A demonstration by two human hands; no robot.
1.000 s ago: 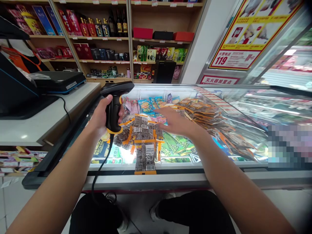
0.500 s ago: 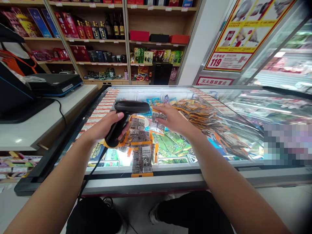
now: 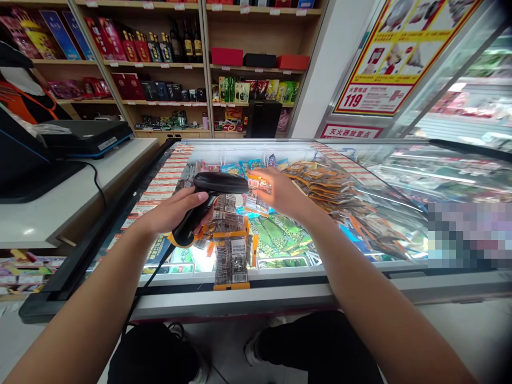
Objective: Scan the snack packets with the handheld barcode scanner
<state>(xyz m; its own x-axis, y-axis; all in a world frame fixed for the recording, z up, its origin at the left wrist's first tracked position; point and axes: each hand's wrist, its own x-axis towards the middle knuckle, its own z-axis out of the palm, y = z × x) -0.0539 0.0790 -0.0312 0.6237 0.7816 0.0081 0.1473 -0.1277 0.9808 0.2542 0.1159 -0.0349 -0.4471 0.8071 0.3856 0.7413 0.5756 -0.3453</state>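
Observation:
My left hand (image 3: 182, 210) is wrapped round the handle of a black barcode scanner (image 3: 220, 183), its head pointing right. A cable runs down from the handle. In front of the scanner head, my right hand (image 3: 278, 193) pinches a snack packet (image 3: 256, 201) with orange edges and a printed label. Reddish light falls on that label. Below the scanner, several similar packets (image 3: 232, 258) overlap on the glass of a lit freezer, the lowest reaching its front edge. To the right of my right hand lies a pile of orange-edged packets (image 3: 326, 184).
The chest freezer (image 3: 280, 290) holds green and blue bags under its glass. On the left, a white counter (image 3: 136, 160) carries a black scale (image 3: 86, 137). Shelves of bottles and boxes (image 3: 227, 56) stand behind. The scanner cable (image 3: 150, 280) hangs over the freezer's front edge.
The scanner has moved slightly down and right, its head closer to the packet. My right hand has closed its fingers round the packet and tilted it, and reddish light now shows on the label.

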